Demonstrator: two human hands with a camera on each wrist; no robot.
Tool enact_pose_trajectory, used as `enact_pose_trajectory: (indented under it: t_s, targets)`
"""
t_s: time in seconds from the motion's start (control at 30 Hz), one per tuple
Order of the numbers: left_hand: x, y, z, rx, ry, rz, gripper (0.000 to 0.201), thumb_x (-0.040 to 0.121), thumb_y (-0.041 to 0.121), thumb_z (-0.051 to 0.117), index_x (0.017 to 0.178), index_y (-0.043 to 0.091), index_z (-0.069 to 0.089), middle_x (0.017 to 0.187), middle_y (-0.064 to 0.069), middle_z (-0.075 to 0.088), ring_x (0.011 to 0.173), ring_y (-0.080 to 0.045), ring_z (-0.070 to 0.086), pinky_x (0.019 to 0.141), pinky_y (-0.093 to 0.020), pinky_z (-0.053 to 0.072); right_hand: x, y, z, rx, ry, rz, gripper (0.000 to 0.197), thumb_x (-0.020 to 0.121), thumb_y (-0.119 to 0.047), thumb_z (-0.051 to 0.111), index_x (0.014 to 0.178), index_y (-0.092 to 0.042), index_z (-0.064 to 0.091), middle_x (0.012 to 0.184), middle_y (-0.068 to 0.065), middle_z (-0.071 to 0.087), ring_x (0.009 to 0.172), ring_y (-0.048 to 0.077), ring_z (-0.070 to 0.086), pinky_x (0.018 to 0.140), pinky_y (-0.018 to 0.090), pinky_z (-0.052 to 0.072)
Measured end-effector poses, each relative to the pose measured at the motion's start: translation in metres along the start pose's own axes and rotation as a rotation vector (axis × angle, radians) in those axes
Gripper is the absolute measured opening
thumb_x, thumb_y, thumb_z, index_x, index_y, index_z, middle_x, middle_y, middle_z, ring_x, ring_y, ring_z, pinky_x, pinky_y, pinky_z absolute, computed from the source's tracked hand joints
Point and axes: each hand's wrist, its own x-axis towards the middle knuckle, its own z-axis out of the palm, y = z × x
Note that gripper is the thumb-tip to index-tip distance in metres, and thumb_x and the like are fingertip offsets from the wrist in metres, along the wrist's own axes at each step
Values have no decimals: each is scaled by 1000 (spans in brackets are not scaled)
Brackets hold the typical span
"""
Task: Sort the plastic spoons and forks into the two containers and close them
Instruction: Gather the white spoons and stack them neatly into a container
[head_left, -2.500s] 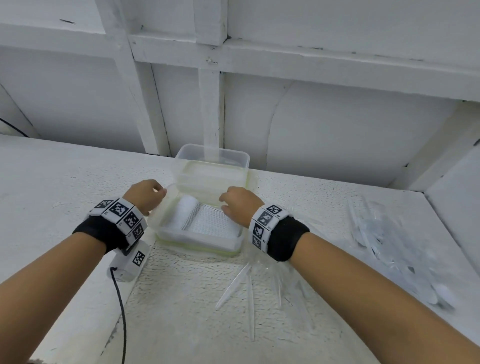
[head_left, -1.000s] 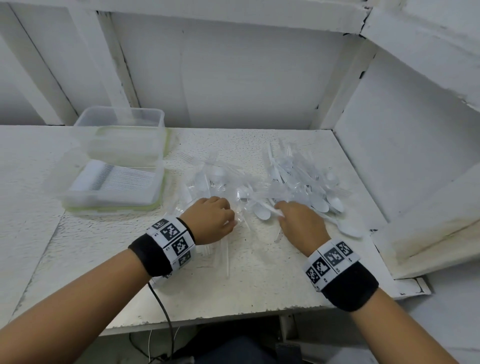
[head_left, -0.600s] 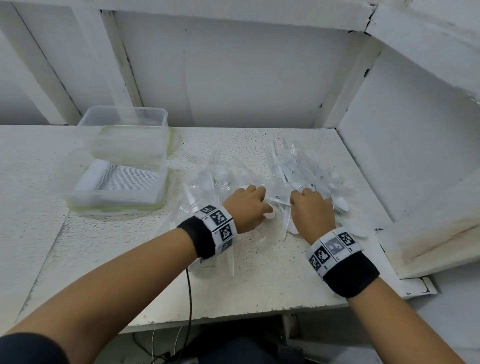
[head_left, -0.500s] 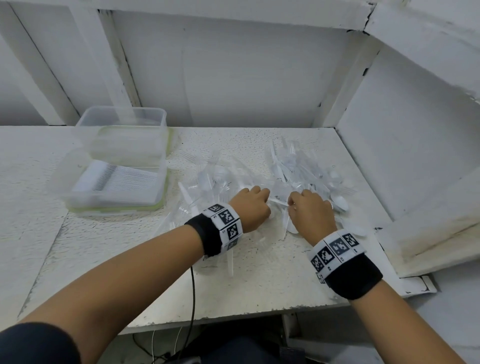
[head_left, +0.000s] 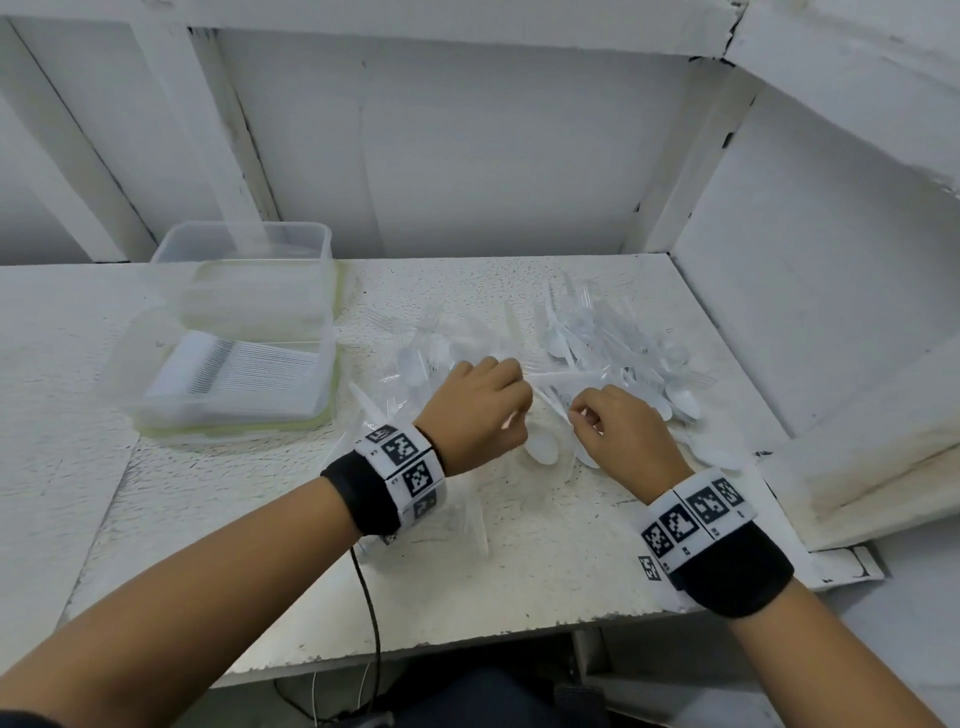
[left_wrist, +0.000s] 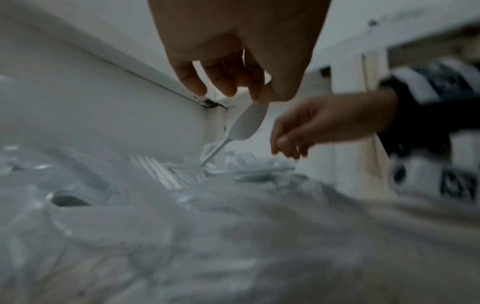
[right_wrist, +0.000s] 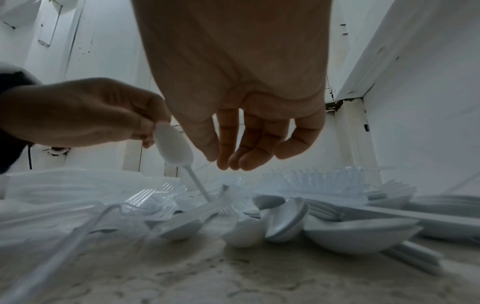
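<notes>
While both hands had left near container (head_left: 228, 384), already holding forks, left hand (left_wrist: 233, 51) now pinched white spoon (left_wrist: 246, 123) by bowl above cutlery pile (head_left: 597, 353); right hand (right_wrist: 233, 82) hovered alongside, fingers loosely curled, empty. Spoon sorting apparently begun.

White plastic spoons (right_wrist: 361, 234) look smooth and glossy. Forks (right_wrist: 319, 181) are clear, shiny plastic. The containers (head_left: 244, 291) are translucent plastic. The white painted table (head_left: 519, 587) looks rough, pitted and matt.
</notes>
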Motion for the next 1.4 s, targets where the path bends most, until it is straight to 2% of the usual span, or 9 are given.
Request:
enact_pose_trajectory:
  t_s: [0.13,0.37,0.53,0.63,0.7,0.87,1.03,1.2,1.4]
  targets:
    - [-6,-9,-27,-529,175,-428,18,85,32,47,80,15,52,85,1,53,77,-12,50,71,-15,43,0,-3,-3,-4,-80,-95,29,88,-14,53,115,-20,61,101,0,48,99,22,51,84,31,42]
    - [-8,-37,-61,-1244,581,-962,17,97,14,18,100,15,35,96,-16,69,91,-23,67,83,-32,52,-7,-12,1,-611,-406,-225,57,88,-29,53,138,-46,31,134,4,25,118,27,30,96,38,28]
    - [-10,-42,-61,-1171,624,-1020,17,102,28,19,93,25,34,77,-3,55,64,-17,59,67,-32,49,-10,-9,8,-639,-298,-260,49,85,-19,59,124,-47,50,127,7,37,111,30,39,90,42,34]
    - [-10,-41,-57,-1169,584,-1046,11,101,28,26,94,25,34,80,-1,47,59,-11,45,56,-26,42,-7,-12,7,-643,-179,-344,37,39,-22,90,63,-39,68,84,3,57,70,26,55,55,37,42]
    - [-10,-41,-55,-1176,531,-1068,7,96,14,33,100,19,35,84,-2,45,60,-10,41,55,-24,38,-5,-4,12,-569,-165,-401,35,31,-25,91,49,-34,63,77,1,57,64,24,56,51,34,40]
    - [-13,-36,-54,-1113,363,-985,16,99,18,36,114,21,36,90,-5,52,64,-13,51,57,-25,46,-5,-1,-1,-106,-121,-471,9,67,-29,77,73,-32,72,111,1,57,105,28,52,82,44,39]
    - [-13,-30,-48,-968,219,-986,24,98,36,38,121,29,35,69,-1,48,53,-11,40,49,-22,37,-1,-12,-16,530,232,-283,25,70,-50,68,87,-33,70,105,-17,39,92,13,39,85,9,32]
    - [-17,-31,-43,-933,143,-1008,18,98,18,40,106,11,54,66,1,42,53,-11,38,48,-21,34,12,-20,-31,612,368,-100,12,94,-24,53,92,-15,60,84,-2,58,80,7,53,71,6,39]
    - [-33,-38,-46,-848,92,-1059,22,98,29,39,112,19,52,67,0,43,51,-11,33,45,-21,28,33,-25,-16,288,63,124,53,95,-52,36,142,-30,34,88,-10,57,82,13,55,82,30,48]
